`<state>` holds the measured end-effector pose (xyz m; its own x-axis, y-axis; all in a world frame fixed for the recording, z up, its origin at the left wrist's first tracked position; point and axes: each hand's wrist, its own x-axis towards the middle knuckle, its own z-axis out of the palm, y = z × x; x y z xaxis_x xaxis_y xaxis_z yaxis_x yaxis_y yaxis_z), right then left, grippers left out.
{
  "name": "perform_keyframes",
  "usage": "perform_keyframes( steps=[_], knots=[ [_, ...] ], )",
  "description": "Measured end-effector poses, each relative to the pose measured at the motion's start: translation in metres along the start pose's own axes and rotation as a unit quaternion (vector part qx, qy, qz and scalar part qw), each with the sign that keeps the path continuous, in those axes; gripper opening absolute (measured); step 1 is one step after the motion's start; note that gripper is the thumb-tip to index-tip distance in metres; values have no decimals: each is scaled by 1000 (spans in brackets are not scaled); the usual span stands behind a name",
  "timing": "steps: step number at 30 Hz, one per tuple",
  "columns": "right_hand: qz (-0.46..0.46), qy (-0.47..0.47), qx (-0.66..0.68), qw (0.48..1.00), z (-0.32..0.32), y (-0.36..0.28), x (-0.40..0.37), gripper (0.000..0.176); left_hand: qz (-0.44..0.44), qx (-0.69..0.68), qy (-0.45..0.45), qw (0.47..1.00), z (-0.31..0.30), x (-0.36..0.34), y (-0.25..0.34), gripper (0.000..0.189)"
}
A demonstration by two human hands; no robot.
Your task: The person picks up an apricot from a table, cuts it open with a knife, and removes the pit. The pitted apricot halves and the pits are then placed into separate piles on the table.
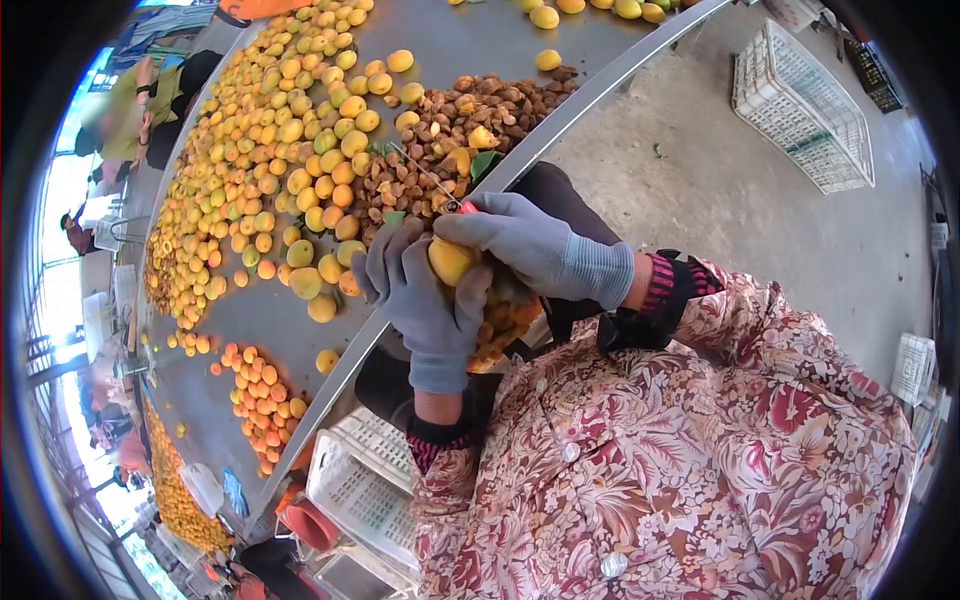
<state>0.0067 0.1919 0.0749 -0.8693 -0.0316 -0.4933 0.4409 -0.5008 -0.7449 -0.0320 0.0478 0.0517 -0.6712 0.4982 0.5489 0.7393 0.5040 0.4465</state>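
My left hand (pixel 415 300), in a grey glove, is closed round a yellow apricot (pixel 452 262) at the table's near edge. Also gloved in grey, my right hand (pixel 545 245) grips a small knife (pixel 467 207) by its red handle, and its thumb presses near the fruit. The thin blade points up and away over a heap of brown apricot pits (pixel 410 188). Below my hands, partly hidden by them, orange fruit pieces (pixel 505 325) lie in my lap area; what holds them is hard to make out.
A large pile of whole apricots (pixel 270 130) covers much of the metal table (pixel 275 318), whose raised rim (pixel 620 75) runs beside me. A smaller orange heap (pixel 262 400) lies nearer. White plastic crates (pixel 365 480) stand under the table, and another crate (pixel 805 110) on the floor. People work across the table.
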Motion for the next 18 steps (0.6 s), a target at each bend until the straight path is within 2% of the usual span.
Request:
perform_keyframes(
  steps=[2, 4, 6, 8, 10, 11, 13, 14, 15, 17, 18],
  knots=[
    [4, -7, 1, 1000, 1, 1, 2, 27, 80, 159, -10, 984, -10, 6, 4, 46],
    [-60, 12, -10, 998, 1, 4, 6, 27, 80, 164, -27, 983, -13, 8, 2, 53],
    [-42, -14, -23, 999, -1, -1, 4, 27, 83, 165, -41, 982, -15, 11, -2, 59],
    [-22, -41, -37, 998, 0, -1, 5, 27, 133, 167, -26, 977, -16, 13, -8, 60],
    [-37, -29, 48, 998, 10, 7, 13, 27, 138, 174, -22, 975, -18, 16, -5, 60],
    [-37, -30, 48, 998, 10, 7, 13, 27, 143, 182, -19, 973, -18, 17, -3, 61],
    [-107, 16, -15, 994, 15, 5, 14, 30, 118, 162, -3, 980, -18, 16, 4, 55],
    [-108, 15, -15, 994, 17, 3, 14, 30, 95, 140, 15, 985, -17, 17, 7, 48],
    [-101, 28, -3, 994, 18, 3, 13, 29, 96, 140, 15, 985, -16, 14, 6, 48],
    [-94, 39, 4, 995, 20, 3, 12, 29, 26, 150, -14, 988, -11, 2, -2, 51],
    [-91, 46, -2, 995, 20, 3, 13, 28, 25, 152, -11, 988, -6, -3, -8, 51]
  ],
)
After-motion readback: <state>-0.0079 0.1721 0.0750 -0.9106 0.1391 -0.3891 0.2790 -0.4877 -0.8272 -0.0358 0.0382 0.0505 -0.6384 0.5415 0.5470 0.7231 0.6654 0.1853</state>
